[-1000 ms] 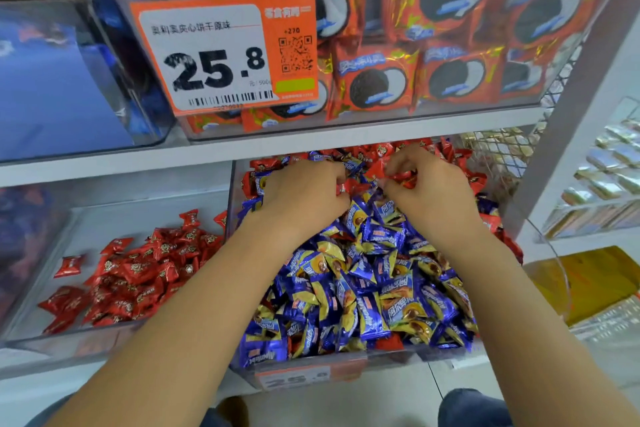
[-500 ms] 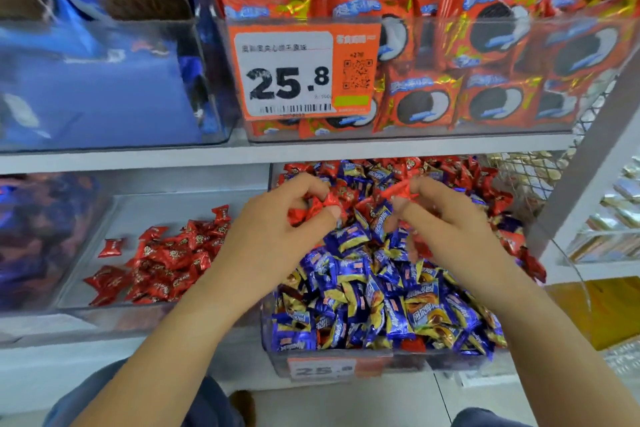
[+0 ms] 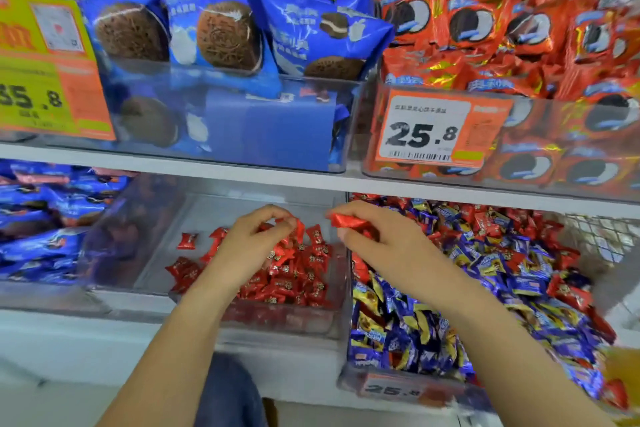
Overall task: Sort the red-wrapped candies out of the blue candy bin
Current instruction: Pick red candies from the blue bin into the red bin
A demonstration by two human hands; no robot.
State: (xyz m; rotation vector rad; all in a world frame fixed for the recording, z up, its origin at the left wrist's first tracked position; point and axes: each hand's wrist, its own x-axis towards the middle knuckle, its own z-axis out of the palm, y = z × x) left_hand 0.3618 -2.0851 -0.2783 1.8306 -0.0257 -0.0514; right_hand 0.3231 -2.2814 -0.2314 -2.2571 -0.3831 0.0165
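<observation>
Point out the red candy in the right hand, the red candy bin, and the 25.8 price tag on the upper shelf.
red candy (image 3: 347, 220): head view, middle of the wrapper.
red candy bin (image 3: 341, 291): head view, clear right wall.
25.8 price tag (image 3: 424, 132): head view, printed digits.

Candies (image 3: 294, 274) in the clear bin (image 3: 166, 218) were all shiny red — the neighbouring bin's pile (image 3: 485, 288) mixed blue, yellow and red wrappers.

view: head, single wide-angle | position: above and behind the hands, both forearms entering from the bottom edge | facing: forward and slightly down at shelving | range: close, hands (image 3: 263, 236) mid-frame at arm's reach | coverage: upper shelf (image 3: 242, 173) above the hands, clear bins beneath and beside them | edges: blurred | shared views: none, one camera only
</observation>
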